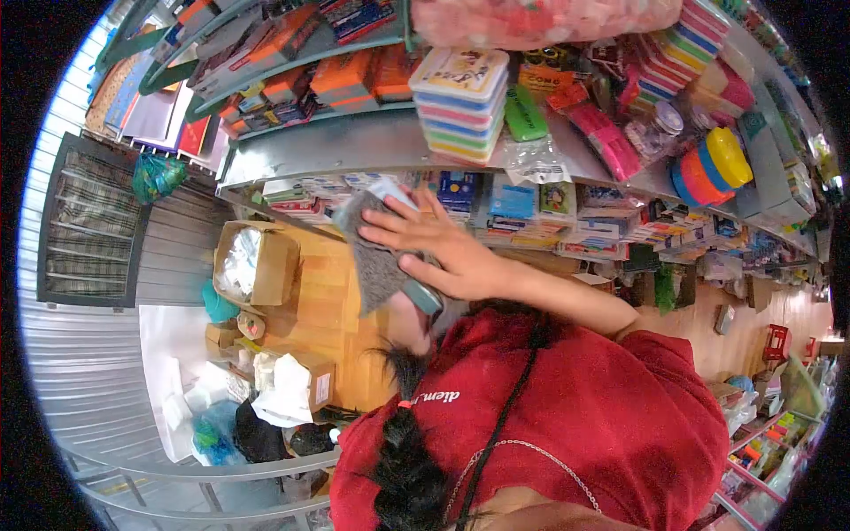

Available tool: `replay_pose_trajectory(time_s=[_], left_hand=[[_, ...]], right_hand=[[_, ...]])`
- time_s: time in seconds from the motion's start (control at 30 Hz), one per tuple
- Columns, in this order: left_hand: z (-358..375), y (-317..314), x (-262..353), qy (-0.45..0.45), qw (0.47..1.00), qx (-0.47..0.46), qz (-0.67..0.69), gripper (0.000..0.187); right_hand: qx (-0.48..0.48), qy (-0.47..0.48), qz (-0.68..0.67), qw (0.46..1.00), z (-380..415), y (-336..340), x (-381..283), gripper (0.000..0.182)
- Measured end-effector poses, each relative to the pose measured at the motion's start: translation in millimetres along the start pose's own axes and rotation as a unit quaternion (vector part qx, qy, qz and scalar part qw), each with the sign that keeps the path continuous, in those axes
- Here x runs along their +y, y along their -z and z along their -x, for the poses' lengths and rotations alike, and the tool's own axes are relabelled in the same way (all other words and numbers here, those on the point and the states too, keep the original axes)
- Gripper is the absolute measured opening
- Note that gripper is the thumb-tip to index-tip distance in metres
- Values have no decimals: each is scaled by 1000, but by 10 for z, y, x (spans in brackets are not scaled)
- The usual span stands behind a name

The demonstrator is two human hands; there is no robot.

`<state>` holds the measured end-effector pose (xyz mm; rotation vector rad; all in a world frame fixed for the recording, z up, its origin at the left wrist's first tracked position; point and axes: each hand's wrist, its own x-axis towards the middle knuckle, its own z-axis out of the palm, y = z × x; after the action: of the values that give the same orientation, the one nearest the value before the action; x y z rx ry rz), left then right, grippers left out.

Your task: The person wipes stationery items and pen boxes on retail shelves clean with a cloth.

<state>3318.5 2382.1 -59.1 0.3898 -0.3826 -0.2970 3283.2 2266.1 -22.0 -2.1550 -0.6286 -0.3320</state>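
Observation:
My right hand [447, 252] reaches across from the right and presses a grey cloth [370, 261], fingers spread over it. Under the cloth is a flat object whose pale bluish corner [385, 188] shows above the fingers and whose dark green edge [423, 298] shows below the thumb; its kind is hidden. My left hand [409, 323], blurred and mostly covered, is at the lower end of this object, around it. Both hands are in front of my chest, just short of the shelf edge.
A metal shelf [310, 152] ahead carries stacked lidded boxes [462, 102], orange cartons [350, 80] and colourful cups [708, 168]. Books and packets fill the level below. On the wooden floor at left stand an open cardboard box [274, 265] and several bags. A metal rail [239, 469] curves along the lower left.

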Motion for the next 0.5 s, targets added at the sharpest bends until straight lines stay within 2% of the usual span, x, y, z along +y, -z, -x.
replay_pose_trajectory(time_s=[0.13,0.17,0.27,0.3,0.4,0.5], left_hand=[[13,-201,10,-25,981,157,-107,62],[6,-105,63,-42,994,59,-85,64],[-200,94,298,10,984,-25,176,64],[-268,45,380,5,993,59,106,64],[-431,161,676,-40,994,78,-59,66],[-681,409,983,-49,991,36,-119,67]], right_hand=[[15,22,9,1000,-430,56,9,44],[26,13,7,1000,-501,34,23,43],[51,16,-75,996,-591,-165,197,43],[37,-3,-89,995,-577,-206,179,40],[-25,16,-171,985,-430,-395,216,41],[-42,-10,-170,984,-302,-453,220,40]])
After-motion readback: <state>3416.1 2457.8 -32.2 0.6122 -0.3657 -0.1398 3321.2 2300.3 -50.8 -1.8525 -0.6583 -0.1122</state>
